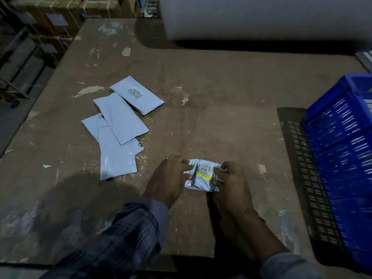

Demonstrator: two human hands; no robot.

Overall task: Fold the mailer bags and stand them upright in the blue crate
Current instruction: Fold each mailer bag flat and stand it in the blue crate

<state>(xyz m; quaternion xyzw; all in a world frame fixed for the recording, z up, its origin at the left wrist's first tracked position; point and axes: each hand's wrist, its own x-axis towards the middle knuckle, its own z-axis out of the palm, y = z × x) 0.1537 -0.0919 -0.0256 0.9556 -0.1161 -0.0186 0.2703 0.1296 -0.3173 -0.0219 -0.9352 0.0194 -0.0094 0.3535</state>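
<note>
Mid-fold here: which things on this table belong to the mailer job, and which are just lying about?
Job:
- folded mailer bag, gripped by left hand and right hand
- loose mailer bags, four flat, waiting
- blue crate at the right edge

Lying about:
- big white roll at the back
- cardboard boxes beyond the table
- paper scrap

A yellow stripe and a black-and-white code are seen on the small white folded bag [202, 175]. The crate [342, 141] is coloured bright blue, and dark blue checks are seen on the sleeve [124, 236].
</note>
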